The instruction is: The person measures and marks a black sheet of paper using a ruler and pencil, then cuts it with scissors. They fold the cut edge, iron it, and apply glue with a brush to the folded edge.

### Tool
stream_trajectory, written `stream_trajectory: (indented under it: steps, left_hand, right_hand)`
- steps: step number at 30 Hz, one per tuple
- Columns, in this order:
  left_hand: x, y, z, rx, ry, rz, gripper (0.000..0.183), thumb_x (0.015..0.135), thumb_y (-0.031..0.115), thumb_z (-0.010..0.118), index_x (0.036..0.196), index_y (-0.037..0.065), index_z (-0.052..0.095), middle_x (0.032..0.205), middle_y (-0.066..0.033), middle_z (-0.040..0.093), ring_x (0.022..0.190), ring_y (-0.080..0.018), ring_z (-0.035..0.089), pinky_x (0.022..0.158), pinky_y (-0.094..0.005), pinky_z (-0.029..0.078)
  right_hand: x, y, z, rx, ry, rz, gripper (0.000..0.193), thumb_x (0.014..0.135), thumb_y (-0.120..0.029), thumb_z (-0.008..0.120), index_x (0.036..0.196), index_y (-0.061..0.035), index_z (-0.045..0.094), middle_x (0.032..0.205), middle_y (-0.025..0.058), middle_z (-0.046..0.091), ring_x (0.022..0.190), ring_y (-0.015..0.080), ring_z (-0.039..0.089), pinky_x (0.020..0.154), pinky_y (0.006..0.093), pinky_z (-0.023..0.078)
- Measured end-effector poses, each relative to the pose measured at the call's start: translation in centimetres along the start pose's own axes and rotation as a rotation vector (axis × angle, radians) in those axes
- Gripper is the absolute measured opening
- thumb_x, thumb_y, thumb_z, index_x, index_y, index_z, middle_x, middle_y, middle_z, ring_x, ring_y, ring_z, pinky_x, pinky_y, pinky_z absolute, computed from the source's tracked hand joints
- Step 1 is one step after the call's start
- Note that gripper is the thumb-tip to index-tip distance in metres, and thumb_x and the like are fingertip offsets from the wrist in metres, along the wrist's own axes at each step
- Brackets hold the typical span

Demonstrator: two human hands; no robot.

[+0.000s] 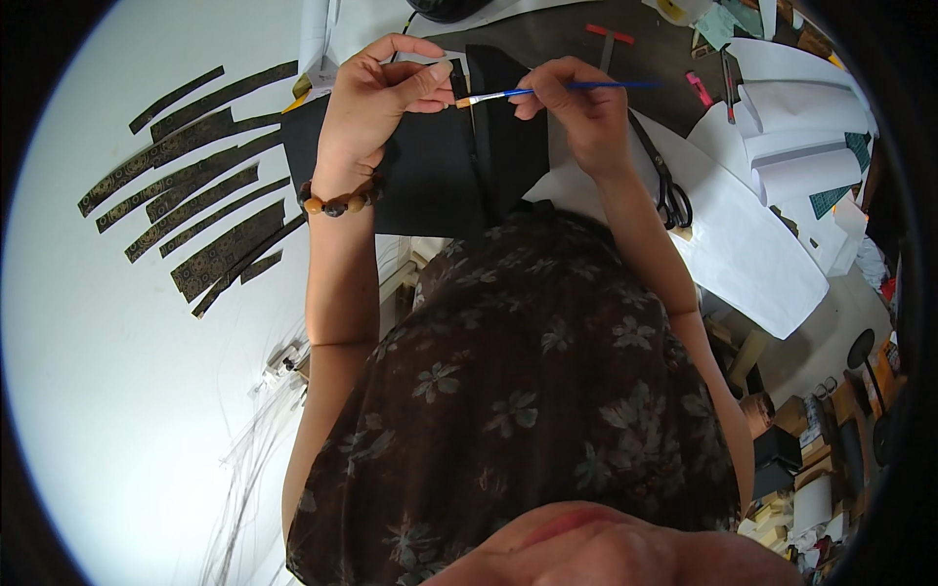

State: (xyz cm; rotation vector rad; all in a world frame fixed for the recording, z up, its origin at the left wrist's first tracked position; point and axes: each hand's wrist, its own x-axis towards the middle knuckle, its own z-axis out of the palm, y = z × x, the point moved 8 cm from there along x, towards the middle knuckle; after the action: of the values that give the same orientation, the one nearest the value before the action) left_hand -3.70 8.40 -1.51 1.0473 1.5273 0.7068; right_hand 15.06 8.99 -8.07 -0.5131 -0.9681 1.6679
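Observation:
My left hand (379,96) pinches a small black strip (459,82) between thumb and fingers, at the top middle of the head view. Coming from the right, my right hand (589,112) grips a thin blue paintbrush (500,95) by its handle. The flat tan bristles point left and lie at the lower end of the strip; whether they touch it I cannot tell. Beneath both hands are a black flat panel (425,181) and, to its right, another black piece (510,146), with a narrow line between them.
Several dark patterned strips (230,249) lie on the white surface to the left. Black-handled scissors (672,200) rest on white paper (752,259) at the right. Farther off are a red-headed tool (610,35), a pink object (699,89) and rolled white sheets (806,176).

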Motion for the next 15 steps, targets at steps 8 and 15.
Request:
stream_trajectory:
  steps: [8, 15]
  left_hand:
    - [-0.39, 0.44, 0.38, 0.023, 0.031, 0.041, 0.025, 0.090, 0.010, 0.070, 0.113, 0.003, 0.062, 0.088, -0.0093, 0.071, 0.073, -0.0173, 0.072, 0.065, -0.0220, 0.056]
    - [-0.67, 0.39, 0.37, -0.105, 0.011, -0.014, 0.017, 0.095, 0.006, 0.063, 0.110, -0.002, 0.060, 0.091, -0.0155, 0.072, 0.077, -0.0209, 0.073, 0.068, -0.0260, 0.059]
  right_hand:
    - [-0.15, 0.41, -0.35, 0.088, 0.008, 0.004, 0.018, 0.099, -0.013, 0.059, 0.096, 0.0039, 0.065, 0.085, 0.0112, 0.069, 0.074, 0.0140, 0.067, 0.073, 0.0262, 0.055]
    - [-0.51, 0.66, -0.62, 0.028, -0.009, -0.003, 0.020, 0.100, -0.015, 0.058, 0.097, 0.0033, 0.064, 0.087, 0.0120, 0.070, 0.074, 0.0141, 0.068, 0.074, 0.0258, 0.054]
